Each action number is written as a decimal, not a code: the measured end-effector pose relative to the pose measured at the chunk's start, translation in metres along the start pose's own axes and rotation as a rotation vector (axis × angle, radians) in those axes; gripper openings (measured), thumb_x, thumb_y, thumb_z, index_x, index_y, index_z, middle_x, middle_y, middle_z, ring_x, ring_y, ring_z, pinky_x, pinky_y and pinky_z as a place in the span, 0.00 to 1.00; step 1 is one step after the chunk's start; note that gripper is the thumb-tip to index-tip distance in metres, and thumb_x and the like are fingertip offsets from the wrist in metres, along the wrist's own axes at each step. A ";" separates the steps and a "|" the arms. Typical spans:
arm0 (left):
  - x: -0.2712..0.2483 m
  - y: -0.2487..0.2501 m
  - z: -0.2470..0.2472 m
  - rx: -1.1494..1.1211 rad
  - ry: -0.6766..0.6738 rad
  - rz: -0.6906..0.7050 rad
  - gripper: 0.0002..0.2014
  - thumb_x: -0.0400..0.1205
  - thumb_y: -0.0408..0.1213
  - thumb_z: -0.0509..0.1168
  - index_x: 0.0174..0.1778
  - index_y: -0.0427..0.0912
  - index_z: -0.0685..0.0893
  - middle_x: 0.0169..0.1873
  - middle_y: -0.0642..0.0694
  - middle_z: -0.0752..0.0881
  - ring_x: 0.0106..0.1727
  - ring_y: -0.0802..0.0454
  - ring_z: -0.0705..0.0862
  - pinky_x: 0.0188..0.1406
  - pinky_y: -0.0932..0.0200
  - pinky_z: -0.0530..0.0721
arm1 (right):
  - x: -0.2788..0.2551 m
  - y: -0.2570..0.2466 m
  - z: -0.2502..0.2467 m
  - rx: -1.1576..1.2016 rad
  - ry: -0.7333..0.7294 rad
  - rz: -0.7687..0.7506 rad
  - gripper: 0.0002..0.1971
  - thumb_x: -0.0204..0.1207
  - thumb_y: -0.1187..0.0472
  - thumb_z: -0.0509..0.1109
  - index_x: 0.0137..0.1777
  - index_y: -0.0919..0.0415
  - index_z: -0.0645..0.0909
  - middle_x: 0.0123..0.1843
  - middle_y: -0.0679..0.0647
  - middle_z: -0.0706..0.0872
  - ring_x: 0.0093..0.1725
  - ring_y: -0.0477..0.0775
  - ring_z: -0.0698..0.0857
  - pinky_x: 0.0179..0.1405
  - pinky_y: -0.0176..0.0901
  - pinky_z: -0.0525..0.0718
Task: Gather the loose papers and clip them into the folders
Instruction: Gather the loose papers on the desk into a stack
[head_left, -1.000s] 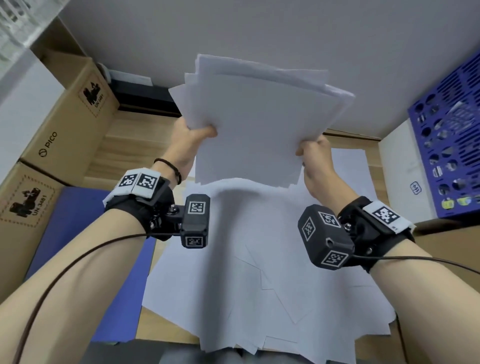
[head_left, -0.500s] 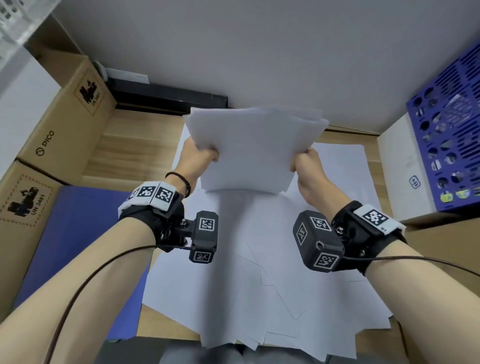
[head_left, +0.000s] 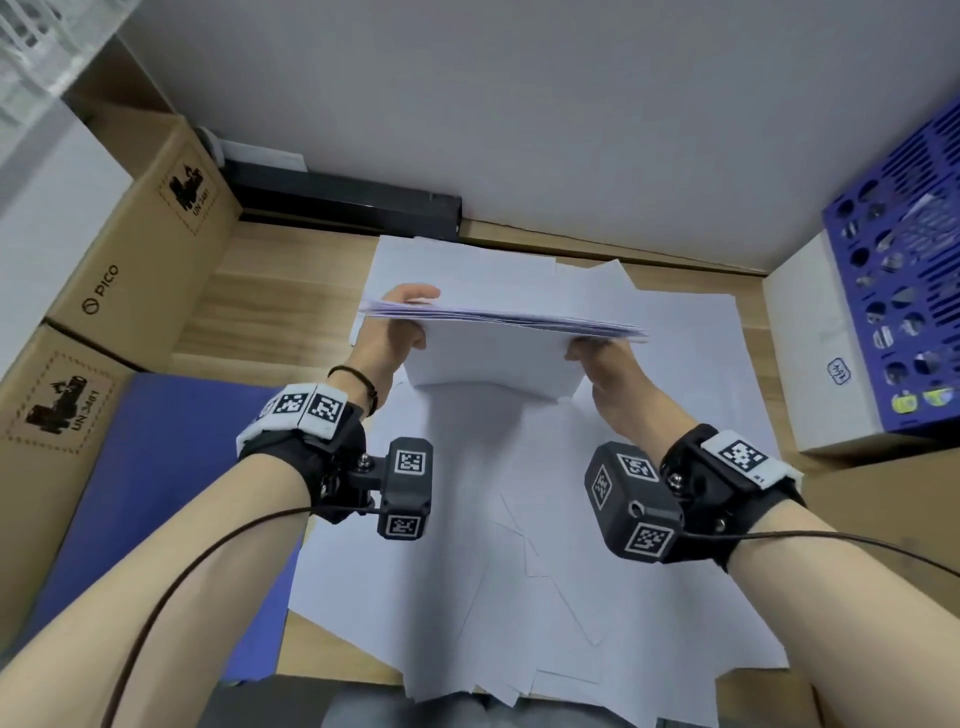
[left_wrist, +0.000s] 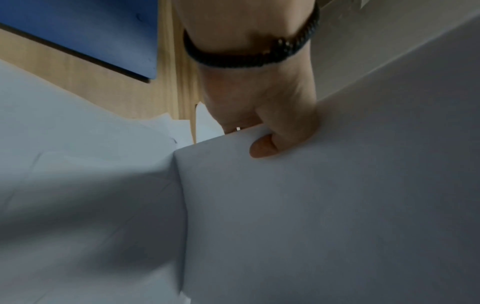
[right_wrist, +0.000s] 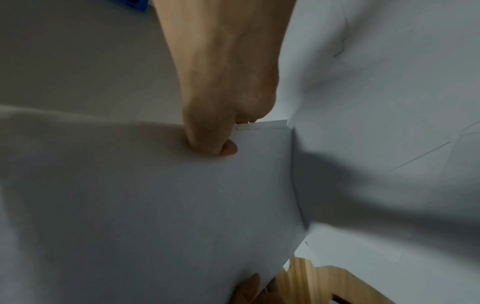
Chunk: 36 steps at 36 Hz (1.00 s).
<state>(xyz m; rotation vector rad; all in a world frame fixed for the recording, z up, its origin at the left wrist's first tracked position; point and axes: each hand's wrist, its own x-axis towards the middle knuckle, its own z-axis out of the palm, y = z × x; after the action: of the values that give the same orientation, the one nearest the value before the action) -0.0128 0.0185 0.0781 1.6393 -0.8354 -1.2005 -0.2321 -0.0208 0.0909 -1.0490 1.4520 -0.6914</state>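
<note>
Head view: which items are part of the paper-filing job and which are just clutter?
Job:
- paper stack, gripped by left hand and right hand
- loose sheets spread on the desk
- blue folder, flat at left

Lying about:
- cardboard boxes
- black bar by the wall
- blue perforated rack
- white box
</note>
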 end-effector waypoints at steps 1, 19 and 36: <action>0.003 0.004 0.000 0.001 0.014 0.014 0.21 0.72 0.18 0.50 0.44 0.48 0.79 0.39 0.50 0.78 0.39 0.55 0.73 0.38 0.66 0.70 | 0.001 -0.006 0.001 -0.003 0.003 -0.020 0.18 0.72 0.80 0.53 0.35 0.56 0.74 0.36 0.50 0.75 0.37 0.47 0.71 0.41 0.40 0.69; 0.005 -0.013 -0.002 -0.021 -0.025 -0.052 0.21 0.67 0.16 0.56 0.49 0.40 0.81 0.43 0.50 0.85 0.45 0.51 0.80 0.40 0.63 0.76 | 0.005 0.013 -0.012 -0.039 -0.124 0.063 0.26 0.66 0.82 0.51 0.62 0.70 0.76 0.57 0.56 0.84 0.55 0.54 0.79 0.48 0.39 0.76; 0.002 -0.004 0.008 -0.111 0.015 -0.039 0.16 0.61 0.27 0.59 0.44 0.42 0.80 0.43 0.48 0.84 0.47 0.49 0.78 0.46 0.56 0.74 | 0.013 0.021 -0.019 -0.014 -0.085 0.067 0.16 0.66 0.76 0.55 0.49 0.61 0.75 0.47 0.54 0.80 0.50 0.54 0.75 0.53 0.45 0.71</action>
<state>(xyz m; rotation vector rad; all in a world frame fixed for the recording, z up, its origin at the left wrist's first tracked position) -0.0200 0.0158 0.0724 1.5788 -0.7179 -1.2384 -0.2544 -0.0266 0.0697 -1.0236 1.4139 -0.5831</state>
